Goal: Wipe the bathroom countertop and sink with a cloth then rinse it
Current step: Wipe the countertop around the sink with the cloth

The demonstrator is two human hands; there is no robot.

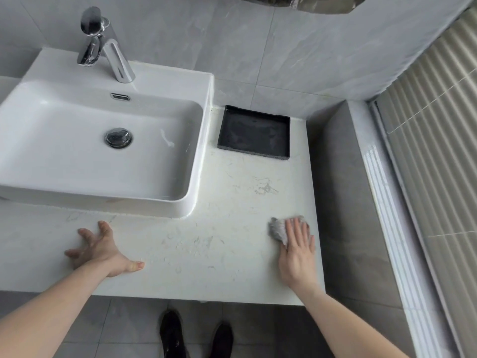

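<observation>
Two black shoes (196, 334) stand below one white marble bench (206, 254); left hand (103, 250) spread, right hand (296, 254) flat, fingers together, pressing one crumpled grey cloth (277, 228) beside one white rectangular sink (103, 140).

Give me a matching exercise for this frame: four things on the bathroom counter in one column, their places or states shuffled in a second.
Things:
1. cloth
2. black tray
3. left hand
4. drain plug

Places or states:
A. in the bottom of the sink
B. fingers spread on the countertop, holding nothing
C. pressed under the right hand
D. by the back wall, right of the sink

Pairs: 1-C, 2-D, 3-B, 4-A
</observation>
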